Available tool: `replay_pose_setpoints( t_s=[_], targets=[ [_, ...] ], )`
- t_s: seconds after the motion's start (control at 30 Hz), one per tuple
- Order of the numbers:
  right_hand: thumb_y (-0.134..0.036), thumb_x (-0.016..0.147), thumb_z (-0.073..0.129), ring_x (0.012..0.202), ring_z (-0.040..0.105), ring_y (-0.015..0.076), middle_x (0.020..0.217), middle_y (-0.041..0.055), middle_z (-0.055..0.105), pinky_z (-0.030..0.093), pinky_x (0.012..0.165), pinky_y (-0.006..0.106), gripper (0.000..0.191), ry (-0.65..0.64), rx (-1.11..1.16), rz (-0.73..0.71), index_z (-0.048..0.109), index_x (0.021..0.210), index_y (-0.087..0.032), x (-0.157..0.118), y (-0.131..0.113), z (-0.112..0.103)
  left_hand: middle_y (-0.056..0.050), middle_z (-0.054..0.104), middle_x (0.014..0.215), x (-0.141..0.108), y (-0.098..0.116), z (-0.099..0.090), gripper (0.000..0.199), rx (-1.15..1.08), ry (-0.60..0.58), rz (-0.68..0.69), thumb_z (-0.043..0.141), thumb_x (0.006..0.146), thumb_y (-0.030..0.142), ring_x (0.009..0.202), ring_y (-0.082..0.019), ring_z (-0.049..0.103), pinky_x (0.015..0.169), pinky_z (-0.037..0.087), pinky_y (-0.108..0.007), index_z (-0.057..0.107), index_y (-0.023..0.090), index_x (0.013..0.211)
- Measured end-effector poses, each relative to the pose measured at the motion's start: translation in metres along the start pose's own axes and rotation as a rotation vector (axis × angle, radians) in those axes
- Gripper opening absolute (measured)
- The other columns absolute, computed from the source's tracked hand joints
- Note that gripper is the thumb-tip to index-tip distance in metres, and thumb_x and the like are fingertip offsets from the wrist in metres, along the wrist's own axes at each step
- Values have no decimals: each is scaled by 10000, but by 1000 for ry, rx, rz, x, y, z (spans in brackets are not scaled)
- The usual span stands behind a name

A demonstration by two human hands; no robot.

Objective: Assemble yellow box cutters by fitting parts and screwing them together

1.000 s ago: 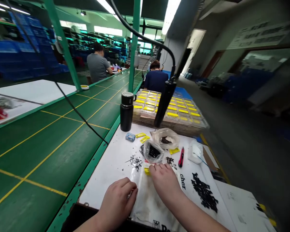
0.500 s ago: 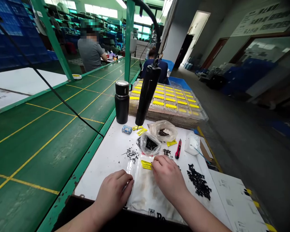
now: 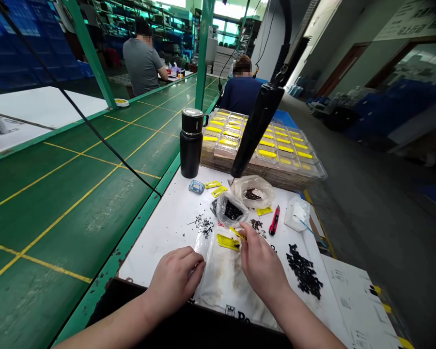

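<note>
My right hand [image 3: 261, 261] pinches a thin yellow strip [image 3: 238, 233] at its end, just above a flat yellow piece [image 3: 227, 242] lying on a clear plastic bag [image 3: 232, 286]. My left hand [image 3: 174, 282] has curled fingers at the bag's left edge and seems to hold it. Beyond them lie a small plastic bag of black parts [image 3: 231, 211] and a second bag [image 3: 252, 193]. Loose black parts [image 3: 203, 225] are scattered on the white bench top [image 3: 167, 252].
A heap of black parts [image 3: 304, 271], a red utility knife [image 3: 274, 220] and a black thermos [image 3: 191, 143] stand nearby. A hanging black tool [image 3: 256, 130] dangles over a tray of yellow pieces [image 3: 261, 145]. A green conveyor [image 3: 94, 194] runs left; co-workers [image 3: 241, 85] sit beyond.
My right hand has lifted a yellow strip off the bag, and a separate yellow piece now shows beneath it. The hanging tool has swung and the view has shifted slightly.
</note>
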State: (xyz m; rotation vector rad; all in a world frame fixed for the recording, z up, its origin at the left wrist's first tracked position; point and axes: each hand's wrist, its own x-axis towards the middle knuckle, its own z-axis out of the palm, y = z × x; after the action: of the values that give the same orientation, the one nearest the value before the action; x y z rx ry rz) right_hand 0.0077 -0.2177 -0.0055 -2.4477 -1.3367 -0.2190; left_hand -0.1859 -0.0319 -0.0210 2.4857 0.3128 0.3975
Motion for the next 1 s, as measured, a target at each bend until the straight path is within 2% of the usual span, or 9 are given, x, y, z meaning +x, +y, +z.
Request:
replay_pose_setpoints(
  t_s=[0.07, 0.17, 0.27, 0.37, 0.57, 0.67, 0.77, 0.9, 1.0],
  targets=[
    [-81, 1060, 443, 1175, 702, 253, 1269, 110, 779, 564, 1020, 385, 473, -38, -14, -23, 582, 1495, -201, 3, 1, -1, -28, 727, 908, 0, 0, 0, 256, -6, -6, -8, 530, 1111, 309, 828, -190, 716, 755, 519, -314, 762, 248, 1023],
    [-35, 1006, 511, 1175, 660, 265, 1201, 85, 768, 507, 1042, 394, 376, -115, -53, -40, 729, 1240, -232, 8, -4, -3, -27, 729, 915, 0, 0, -1, 255, -11, -9, -10, 534, 1111, 311, 828, -184, 711, 754, 512, -314, 764, 245, 1023],
    [-123, 1031, 591, 1142, 632, 281, 1165, 94, 746, 470, 1015, 411, 295, -186, -101, -39, 731, 1269, -227, 12, -11, -4, -24, 726, 913, 0, 0, 0, 250, -9, -9, -11, 542, 1107, 310, 819, -180, 704, 750, 507, -314, 764, 242, 1014],
    [-233, 1027, 678, 1133, 616, 308, 1158, 103, 736, 440, 998, 440, 291, -264, -144, -60, 724, 1315, -214, 15, -14, -6, -22, 723, 907, 0, 0, 0, 250, -8, -10, -17, 545, 1105, 312, 815, -181, 702, 754, 508, -317, 766, 242, 1010],
    [-194, 963, 726, 1101, 638, 323, 1042, 112, 760, 426, 982, 463, 90, -389, -187, -127, 789, 1029, -195, 28, -18, -9, -22, 725, 895, 0, -1, 1, 262, -3, -16, -21, 542, 1107, 320, 807, -187, 704, 750, 500, -326, 776, 243, 1018],
    [-139, 963, 669, 1083, 657, 313, 1023, 126, 773, 449, 972, 461, 136, -415, -160, -152, 795, 953, -190, 37, -19, -12, -22, 727, 889, 0, -1, 0, 259, -5, -23, -18, 543, 1107, 318, 805, -186, 710, 747, 497, -323, 778, 246, 1024],
    [-114, 910, 683, 1094, 684, 310, 1035, 96, 786, 492, 967, 449, 172, -404, -92, -139, 812, 954, -220, 42, -12, -21, -24, 726, 881, 1, -1, 0, 262, -8, -21, -15, 541, 1107, 323, 800, -187, 711, 744, 497, -322, 775, 243, 1024],
    [-102, 888, 673, 1056, 729, 256, 1096, 41, 795, 564, 924, 381, 344, -290, 28, -49, 814, 1136, -294, 46, 20, -49, -29, 722, 882, -1, -2, 0, 272, -19, -20, -4, 527, 1111, 323, 801, -188, 708, 746, 495, -325, 771, 236, 1029],
    [-277, 1013, 624, 971, 737, 258, 1106, 64, 789, 575, 822, 387, 248, -129, 65, 67, 783, 1204, -278, 55, 57, -82, -29, 716, 879, -2, -2, -1, 271, -28, -26, -9, 525, 1114, 327, 797, -188, 700, 745, 489, -325, 768, 240, 1031]
  ],
)
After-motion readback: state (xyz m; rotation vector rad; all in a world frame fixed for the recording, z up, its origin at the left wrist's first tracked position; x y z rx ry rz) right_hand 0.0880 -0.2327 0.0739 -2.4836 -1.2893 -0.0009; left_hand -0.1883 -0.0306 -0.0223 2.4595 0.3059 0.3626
